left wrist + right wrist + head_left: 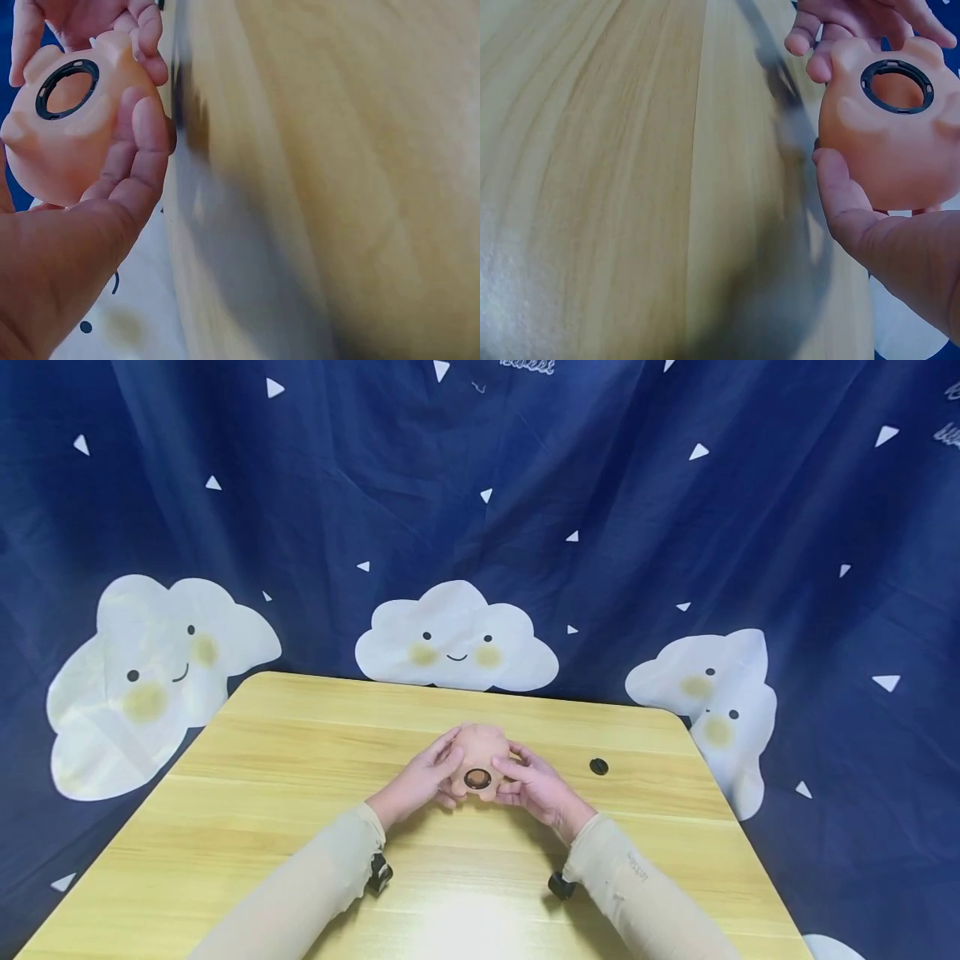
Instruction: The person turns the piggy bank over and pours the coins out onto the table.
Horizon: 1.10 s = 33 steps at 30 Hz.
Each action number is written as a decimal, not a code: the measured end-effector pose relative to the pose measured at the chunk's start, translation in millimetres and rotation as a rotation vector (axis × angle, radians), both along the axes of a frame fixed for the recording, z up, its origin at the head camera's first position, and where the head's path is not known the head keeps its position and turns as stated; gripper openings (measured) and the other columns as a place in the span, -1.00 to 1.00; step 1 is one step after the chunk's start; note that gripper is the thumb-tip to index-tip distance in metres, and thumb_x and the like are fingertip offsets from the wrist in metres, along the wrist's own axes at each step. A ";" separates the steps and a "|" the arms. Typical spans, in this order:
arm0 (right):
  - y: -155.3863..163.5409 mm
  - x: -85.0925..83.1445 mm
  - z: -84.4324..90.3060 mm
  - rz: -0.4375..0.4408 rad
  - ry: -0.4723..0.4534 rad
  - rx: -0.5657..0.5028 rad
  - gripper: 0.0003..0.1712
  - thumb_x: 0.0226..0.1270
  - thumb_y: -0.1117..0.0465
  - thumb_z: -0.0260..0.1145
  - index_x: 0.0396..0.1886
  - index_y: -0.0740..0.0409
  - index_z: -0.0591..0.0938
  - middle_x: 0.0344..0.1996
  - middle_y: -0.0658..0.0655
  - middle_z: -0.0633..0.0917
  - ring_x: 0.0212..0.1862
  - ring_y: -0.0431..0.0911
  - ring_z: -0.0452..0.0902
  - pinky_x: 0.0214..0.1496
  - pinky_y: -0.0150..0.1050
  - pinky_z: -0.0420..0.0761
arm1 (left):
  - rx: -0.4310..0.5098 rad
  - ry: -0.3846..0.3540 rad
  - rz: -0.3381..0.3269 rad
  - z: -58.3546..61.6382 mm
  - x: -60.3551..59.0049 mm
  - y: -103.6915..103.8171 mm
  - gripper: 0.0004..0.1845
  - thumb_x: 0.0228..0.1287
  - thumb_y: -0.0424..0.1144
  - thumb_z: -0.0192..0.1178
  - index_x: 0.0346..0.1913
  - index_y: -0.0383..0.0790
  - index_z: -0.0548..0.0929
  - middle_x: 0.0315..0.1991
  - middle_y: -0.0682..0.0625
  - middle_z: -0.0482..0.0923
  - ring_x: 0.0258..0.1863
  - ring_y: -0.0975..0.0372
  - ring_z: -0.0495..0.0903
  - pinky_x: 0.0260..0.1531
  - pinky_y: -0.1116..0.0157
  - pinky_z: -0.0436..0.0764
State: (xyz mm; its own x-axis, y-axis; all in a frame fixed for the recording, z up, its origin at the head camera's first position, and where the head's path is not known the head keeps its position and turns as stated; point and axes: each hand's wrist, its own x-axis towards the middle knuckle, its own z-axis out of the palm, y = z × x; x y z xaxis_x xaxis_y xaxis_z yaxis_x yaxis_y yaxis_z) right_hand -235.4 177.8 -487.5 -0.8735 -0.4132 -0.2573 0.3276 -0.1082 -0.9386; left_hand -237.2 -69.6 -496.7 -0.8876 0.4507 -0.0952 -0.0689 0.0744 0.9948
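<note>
A rounded pink piggy bank [482, 742] with stubby legs is held between both hands over the far middle of the table. Its underside faces back toward me, and a round hole there is edged by a black plastic ring [865, 78]. My left hand [422, 781] grips the bank's left side, fingers wrapped around it in the left wrist view. On the opposite side my right hand [546, 789] holds it, its thumb lying along the body. To the right of the right hand, a small round black cap [598, 767] lies on the tabletop.
The light wood table [315, 752] has rounded far corners. Behind it hangs a dark blue curtain [315, 485] printed with white clouds and triangles. A small black device [379, 874] sits at the left wrist, and another black device [561, 885] at the right.
</note>
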 end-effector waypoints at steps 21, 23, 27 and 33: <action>1.2 -0.6 3.1 0.060 0.059 0.017 0.10 0.54 0.15 0.39 0.80 -0.13 -0.10 0.60 0.43 0.30 0.26 0.14 0.69 0.42 0.17 0.66 | 0.111 -0.066 0.026 0.4 -3.8 -2.1 -0.07 0.50 -0.14 0.36 0.74 0.30 0.06 0.76 -0.19 -0.01 -0.06 -0.09 0.77 0.16 -0.15 0.77; 2.5 -1.1 5.2 0.074 0.050 0.023 0.11 0.56 0.13 0.38 0.80 -0.19 -0.15 0.59 0.41 0.31 0.27 0.21 0.69 0.39 0.26 0.65 | 0.108 -0.033 0.027 1.3 -2.9 -1.8 -0.07 0.49 -0.15 0.37 0.73 0.30 0.07 0.76 -0.19 -0.04 0.01 -0.19 0.75 0.20 -0.16 0.74; 4.8 -2.2 9.3 0.092 0.041 0.029 0.06 0.62 0.07 0.32 0.80 -0.29 -0.17 0.50 0.45 0.41 0.34 0.36 0.62 0.36 0.34 0.64 | 0.078 0.048 0.033 3.0 -1.3 -2.5 -0.08 0.49 -0.16 0.38 0.72 0.35 0.10 0.77 -0.12 -0.04 0.10 -0.27 0.73 0.23 -0.11 0.74; 5.5 -1.8 12.8 0.079 0.026 0.049 -0.04 0.70 -0.19 0.12 0.80 -0.21 -0.20 0.60 0.47 0.32 0.39 0.49 0.52 0.33 0.23 0.71 | -0.006 0.161 0.013 3.8 1.1 -4.8 -0.07 0.46 -0.17 0.41 0.69 0.46 0.13 0.79 0.00 -0.13 0.29 -0.16 0.68 0.31 0.10 0.71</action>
State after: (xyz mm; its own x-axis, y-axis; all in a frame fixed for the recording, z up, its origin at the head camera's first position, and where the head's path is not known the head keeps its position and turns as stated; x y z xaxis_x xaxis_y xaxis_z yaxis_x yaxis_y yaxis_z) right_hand -237.1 183.2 -474.7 -0.8451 -0.4689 -0.2567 0.3091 -0.0369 -0.9503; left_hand -236.1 -74.3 -492.9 -0.8974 0.4388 0.0463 0.0908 0.0809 0.9926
